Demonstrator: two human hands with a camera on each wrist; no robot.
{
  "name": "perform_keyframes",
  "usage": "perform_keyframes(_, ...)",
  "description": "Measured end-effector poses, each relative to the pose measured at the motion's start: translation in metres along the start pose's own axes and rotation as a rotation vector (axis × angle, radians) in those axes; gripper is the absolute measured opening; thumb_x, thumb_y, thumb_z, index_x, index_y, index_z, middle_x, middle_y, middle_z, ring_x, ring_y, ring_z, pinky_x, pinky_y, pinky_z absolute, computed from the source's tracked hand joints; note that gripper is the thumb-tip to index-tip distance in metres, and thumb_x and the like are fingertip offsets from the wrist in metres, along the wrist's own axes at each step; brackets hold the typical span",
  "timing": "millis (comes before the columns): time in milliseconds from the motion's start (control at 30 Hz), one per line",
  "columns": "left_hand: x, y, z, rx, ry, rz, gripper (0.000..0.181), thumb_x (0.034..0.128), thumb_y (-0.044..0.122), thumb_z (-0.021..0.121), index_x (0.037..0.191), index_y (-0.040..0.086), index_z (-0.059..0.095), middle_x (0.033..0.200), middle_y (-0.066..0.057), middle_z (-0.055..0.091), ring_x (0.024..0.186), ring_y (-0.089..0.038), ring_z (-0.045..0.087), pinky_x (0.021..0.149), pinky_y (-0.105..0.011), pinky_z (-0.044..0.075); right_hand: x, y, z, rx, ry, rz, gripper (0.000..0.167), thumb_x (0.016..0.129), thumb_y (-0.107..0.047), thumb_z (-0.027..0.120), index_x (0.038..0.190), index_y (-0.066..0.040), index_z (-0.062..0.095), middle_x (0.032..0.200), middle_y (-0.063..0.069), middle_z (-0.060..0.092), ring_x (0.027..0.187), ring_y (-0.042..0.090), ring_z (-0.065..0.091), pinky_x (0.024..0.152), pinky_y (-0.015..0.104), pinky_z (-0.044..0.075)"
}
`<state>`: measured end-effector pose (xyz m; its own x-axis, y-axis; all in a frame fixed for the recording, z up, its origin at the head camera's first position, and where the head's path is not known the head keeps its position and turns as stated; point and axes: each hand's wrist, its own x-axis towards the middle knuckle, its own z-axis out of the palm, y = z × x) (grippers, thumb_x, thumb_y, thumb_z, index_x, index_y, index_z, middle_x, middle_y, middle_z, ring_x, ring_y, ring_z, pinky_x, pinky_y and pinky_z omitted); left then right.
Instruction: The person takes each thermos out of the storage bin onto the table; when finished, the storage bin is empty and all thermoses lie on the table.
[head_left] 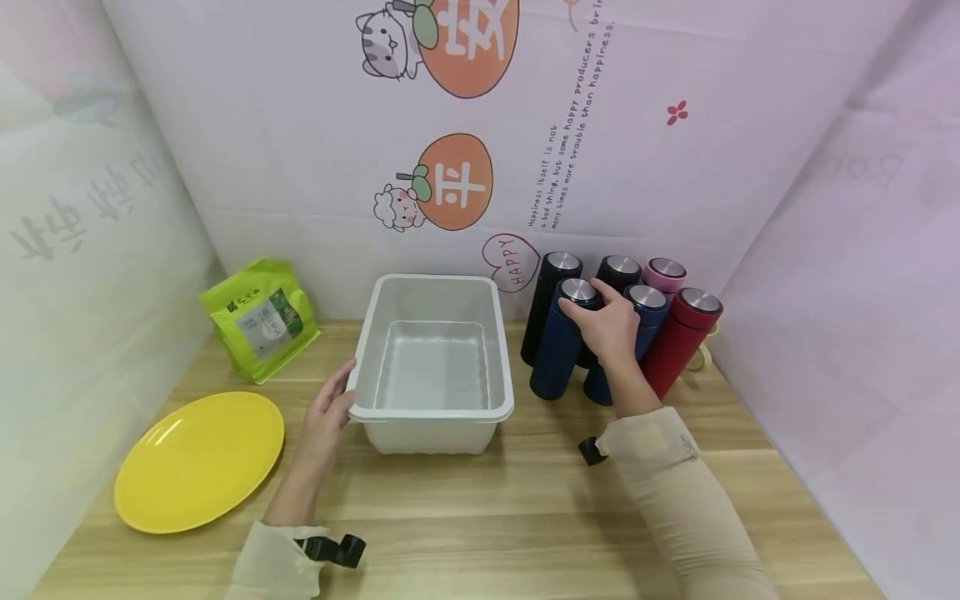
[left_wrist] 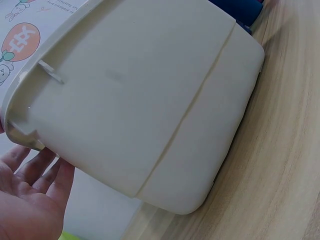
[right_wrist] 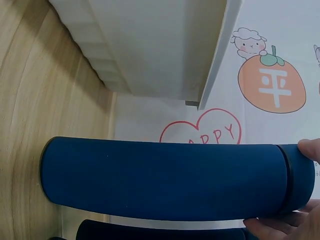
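In the head view a light grey plastic bin (head_left: pixel 437 429) stands in the middle of the table, its inside bare. My left hand (head_left: pixel 330 408) holds the bin's left rim near the front corner; the left wrist view shows the fingers (left_wrist: pixel 61 182) under the rim. My right hand (head_left: pixel 611 329) grips the lid end of a dark blue thermos (head_left: pixel 553 354), thumb on one side and fingers on the other. That thermos is upright, front left in a cluster, and the right wrist view shows its whole blue body (right_wrist: pixel 165 180).
Around it stand a black thermos (head_left: pixel 542 312), another black one (head_left: pixel 619 268), a second blue one (head_left: pixel 647 312), a pink one (head_left: pixel 666 275) and a red one (head_left: pixel 678 342). A yellow plate (head_left: pixel 198 462) and a green pouch (head_left: pixel 262 321) lie left. Printed cloth walls surround the table.
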<state>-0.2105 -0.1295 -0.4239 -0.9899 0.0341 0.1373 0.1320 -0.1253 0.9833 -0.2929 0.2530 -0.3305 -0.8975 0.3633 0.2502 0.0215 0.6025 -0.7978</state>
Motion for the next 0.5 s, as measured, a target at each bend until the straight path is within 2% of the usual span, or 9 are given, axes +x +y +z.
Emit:
perform_keyframes(200,0.0006,0.0005,-0.0006,0.017,-0.005,-0.018,0.05,0.1031,0.011,0.039,0.151,0.0,0.029,0.158,-0.013,0.023,0.142,-0.026,0.024,0.102,-0.025,0.038,0.0,-0.0011,-0.0006,0.006,-0.016,-0.006,0.07,0.083,-0.042,0.075,0.143,-0.014,0.052,0.144,0.012,0.048,0.129,0.032,0.042,0.104,0.048,0.038)
perform_keyframes(333,0.0032,0.0008,-0.0009,0.022,0.004,-0.021,0.05,0.1033,0.01,0.039,0.151,0.001,0.029,0.158,-0.013,0.023,0.142,-0.026,0.024,0.108,-0.034,0.034,-0.0002,-0.0023,-0.0013,0.009,-0.035,-0.023,0.072,0.085,-0.041,0.074,0.146,-0.014,0.048,0.144,0.015,0.047,0.127,0.033,0.044,0.104,0.048,0.038)
perform_keyframes(433,0.006,0.0011,-0.0012,0.022,0.001,-0.014,0.05,0.1034,0.01,0.04,0.151,0.002,0.03,0.157,-0.012,0.024,0.142,-0.025,0.025,0.11,-0.041,0.03,-0.0031,-0.0046,-0.0028,-0.005,-0.02,-0.098,0.072,0.087,-0.037,0.073,0.147,-0.011,0.044,0.147,0.015,0.043,0.132,0.032,0.04,0.108,0.047,0.033)
perform_keyframes(500,0.0076,0.0015,-0.0022,0.032,-0.009,-0.008,0.05,0.1038,0.012,0.04,0.152,0.003,0.03,0.157,-0.011,0.025,0.141,-0.024,0.026,0.111,-0.041,0.03,-0.008,-0.0078,-0.004,-0.013,0.012,-0.183,0.069,0.088,-0.032,0.073,0.146,-0.008,0.045,0.15,0.016,0.039,0.136,0.031,0.035,0.111,0.046,0.029)
